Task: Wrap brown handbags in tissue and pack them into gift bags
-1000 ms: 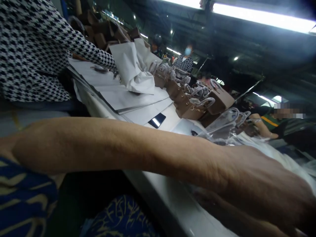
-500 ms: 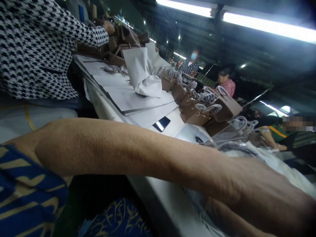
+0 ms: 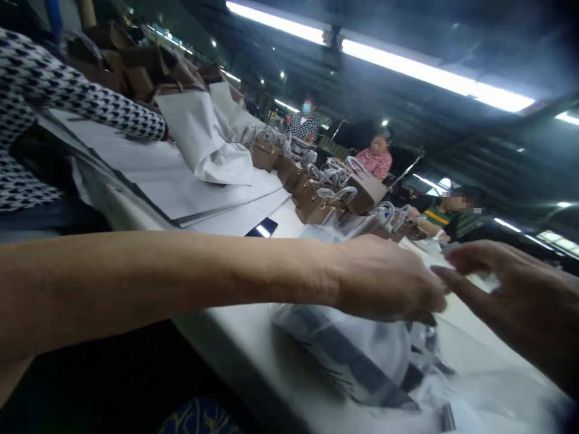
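My left hand (image 3: 391, 280) reaches across from the left, palm down, its fingers curled in and mostly hidden. What they hold, if anything, cannot be made out. Close by on the right, my right hand (image 3: 515, 277) has its thumb and forefinger drawn close together beside the left fingers. Something pale and thin shows at those tips, too blurred to name. Below my left hand, a clear plastic bag (image 3: 353, 352) with something grey and white inside lies on the white table (image 3: 253, 343). More clear film (image 3: 502, 386) spreads under my right hand.
A row of brown handbags (image 3: 312, 196) with wrapped handles lines the table's far side. A phone (image 3: 262, 228), white sheets (image 3: 131, 172) and crumpled white material (image 3: 205, 138) lie nearer. A co-worker's houndstooth sleeve (image 3: 99, 99) reaches in by piled brown bags (image 3: 140, 72). Other people sit beyond.
The view has swung right. My left hand and my right hand now show together over the table. The co-worker's arm has come down from the piled bags to the white sheets.
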Demonstrator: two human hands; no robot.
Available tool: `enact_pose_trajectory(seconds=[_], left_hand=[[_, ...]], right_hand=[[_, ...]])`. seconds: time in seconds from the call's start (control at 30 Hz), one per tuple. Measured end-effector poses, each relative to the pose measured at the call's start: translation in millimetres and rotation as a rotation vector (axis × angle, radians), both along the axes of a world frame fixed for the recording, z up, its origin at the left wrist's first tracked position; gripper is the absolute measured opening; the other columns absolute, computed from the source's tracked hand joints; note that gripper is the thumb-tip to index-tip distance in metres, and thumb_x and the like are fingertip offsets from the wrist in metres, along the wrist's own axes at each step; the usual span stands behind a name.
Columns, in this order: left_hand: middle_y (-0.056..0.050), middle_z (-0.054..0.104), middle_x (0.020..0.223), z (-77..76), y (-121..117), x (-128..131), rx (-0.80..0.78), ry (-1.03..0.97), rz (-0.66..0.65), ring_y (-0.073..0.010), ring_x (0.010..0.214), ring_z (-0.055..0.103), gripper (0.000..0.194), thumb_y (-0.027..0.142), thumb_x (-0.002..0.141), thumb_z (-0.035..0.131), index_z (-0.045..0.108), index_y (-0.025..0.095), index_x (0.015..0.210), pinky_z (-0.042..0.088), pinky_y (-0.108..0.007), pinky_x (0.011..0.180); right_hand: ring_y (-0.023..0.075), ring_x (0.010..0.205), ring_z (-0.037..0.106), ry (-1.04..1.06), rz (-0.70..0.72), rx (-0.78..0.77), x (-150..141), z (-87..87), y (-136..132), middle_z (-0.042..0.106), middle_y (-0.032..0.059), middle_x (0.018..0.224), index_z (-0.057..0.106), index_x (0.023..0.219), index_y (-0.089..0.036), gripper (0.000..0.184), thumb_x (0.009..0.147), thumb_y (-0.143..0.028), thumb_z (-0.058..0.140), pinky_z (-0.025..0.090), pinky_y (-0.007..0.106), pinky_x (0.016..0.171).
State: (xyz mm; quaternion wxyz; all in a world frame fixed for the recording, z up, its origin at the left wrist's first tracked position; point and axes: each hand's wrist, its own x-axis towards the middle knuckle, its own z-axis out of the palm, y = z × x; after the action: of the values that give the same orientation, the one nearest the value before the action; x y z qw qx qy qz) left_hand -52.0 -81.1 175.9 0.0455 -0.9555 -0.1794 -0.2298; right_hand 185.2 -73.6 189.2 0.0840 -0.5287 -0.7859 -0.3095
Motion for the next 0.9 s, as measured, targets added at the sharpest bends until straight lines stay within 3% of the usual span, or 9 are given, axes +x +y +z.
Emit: enact_pose_trajectory(seconds=[0.17, 0.3, 0.37, 0.5, 0.6, 0.7, 0.77, 0.83, 0.9], left_hand=[[0.001, 0.064, 0.081, -2.1, 11.1, 2.4, -0.002, -0.02, -0.023, -0.0129, 0.064, 0.055, 0.022, 0.035, 0.088, 0.045, 0.062, 0.022, 0.082, 0.027, -0.026, 0.049], [0.0, 0.063, 0.079, 2.7, 15.1, 3.4, 0.0, -0.047, -0.029, -0.0102, 0.065, 0.054, 0.02, 0.028, 0.088, 0.047, 0.061, 0.017, 0.078, 0.032, -0.021, 0.053], [0.001, 0.061, 0.078, 5.2, 16.7, 3.9, 0.004, -0.049, -0.044, -0.0089, 0.064, 0.053, 0.019, 0.026, 0.088, 0.049, 0.061, 0.016, 0.078, 0.034, -0.019, 0.055], [0.002, 0.061, 0.079, 7.4, 17.4, 4.9, 0.028, -0.006, -0.004, -0.0091, 0.065, 0.055, 0.015, 0.025, 0.087, 0.05, 0.062, 0.018, 0.082, 0.034, -0.019, 0.055], [0.002, 0.061, 0.08, 9.6, 15.8, 6.2, 0.063, 0.036, 0.031, -0.0098, 0.065, 0.055, 0.016, 0.027, 0.086, 0.05, 0.061, 0.019, 0.081, 0.034, -0.019, 0.054], [0.002, 0.059, 0.08, 13.4, 14.6, 8.5, 0.07, 0.069, 0.044, -0.0089, 0.063, 0.054, 0.016, 0.029, 0.087, 0.049, 0.061, 0.02, 0.081, 0.034, -0.018, 0.055], [0.002, 0.057, 0.078, 14.5, 14.3, 9.6, 0.07, 0.079, 0.042, -0.0083, 0.062, 0.053, 0.017, 0.028, 0.087, 0.048, 0.061, 0.019, 0.081, 0.034, -0.018, 0.055], [0.001, 0.056, 0.076, 13.5, 13.5, 9.5, 0.079, 0.077, 0.04, -0.0082, 0.061, 0.051, 0.019, 0.028, 0.088, 0.047, 0.06, 0.018, 0.079, 0.034, -0.017, 0.055], [0.001, 0.056, 0.076, 12.2, 11.4, 8.0, 0.109, 0.067, 0.056, -0.0088, 0.061, 0.051, 0.022, 0.029, 0.089, 0.046, 0.06, 0.017, 0.078, 0.034, -0.018, 0.055]], right_hand=[[0.0293, 0.114, 0.046, 0.046, 0.002, -0.246, 14.3, -13.6, 34.5, 0.04, 0.0162, 0.131, 0.028, 0.134, -0.01, 0.072, 0.072, -0.036, 0.053, 0.04, 0.039, 0.094], [0.0293, 0.124, 0.034, 0.163, -0.015, -0.136, 14.6, -16.1, 65.3, 0.028, 0.0187, 0.138, 0.021, 0.138, -0.005, 0.077, 0.075, -0.036, 0.053, 0.034, 0.037, 0.1], [0.0258, 0.124, 0.035, 0.154, -0.028, -0.188, 13.6, -12.2, 77.3, 0.031, 0.0188, 0.137, 0.022, 0.137, -0.003, 0.072, 0.076, -0.026, 0.052, 0.032, 0.032, 0.101], [0.0235, 0.094, 0.058, 0.1, -0.075, -0.323, 13.8, -8.6, 91.6, 0.06, 0.0133, 0.104, 0.055, 0.113, -0.011, 0.041, 0.072, -0.017, 0.057, 0.045, 0.029, 0.084], [0.0209, 0.082, 0.061, 0.102, -0.096, -0.306, 15.1, -7.6, 94.2, 0.061, 0.01, 0.092, 0.063, 0.089, -0.015, 0.014, 0.078, -0.018, 0.054, 0.047, 0.029, 0.076], [0.0262, 0.108, 0.05, 0.156, -0.115, -0.189, 18.2, -4.1, 97.3, 0.042, 0.0157, 0.127, 0.046, 0.121, -0.015, 0.044, 0.08, -0.027, 0.056, 0.045, 0.033, 0.084], [0.0265, 0.109, 0.049, 0.17, -0.131, -0.202, 21.2, -3.3, 102.4, 0.038, 0.0172, 0.131, 0.031, 0.133, -0.014, 0.07, 0.074, -0.029, 0.065, 0.045, 0.033, 0.083], [0.0209, 0.084, 0.06, 0.159, -0.15, -0.307, 22.9, -4.1, 107.4, 0.055, 0.0141, 0.111, 0.043, 0.125, -0.012, 0.062, 0.07, -0.025, 0.068, 0.049, 0.029, 0.068], [0.0127, 0.055, 0.057, 0.133, -0.15, -0.413, 21.5, -2.6, 108.2, 0.062, 0.006, 0.079, 0.059, 0.099, -0.011, 0.027, 0.074, -0.021, 0.063, 0.046, 0.023, 0.052]])
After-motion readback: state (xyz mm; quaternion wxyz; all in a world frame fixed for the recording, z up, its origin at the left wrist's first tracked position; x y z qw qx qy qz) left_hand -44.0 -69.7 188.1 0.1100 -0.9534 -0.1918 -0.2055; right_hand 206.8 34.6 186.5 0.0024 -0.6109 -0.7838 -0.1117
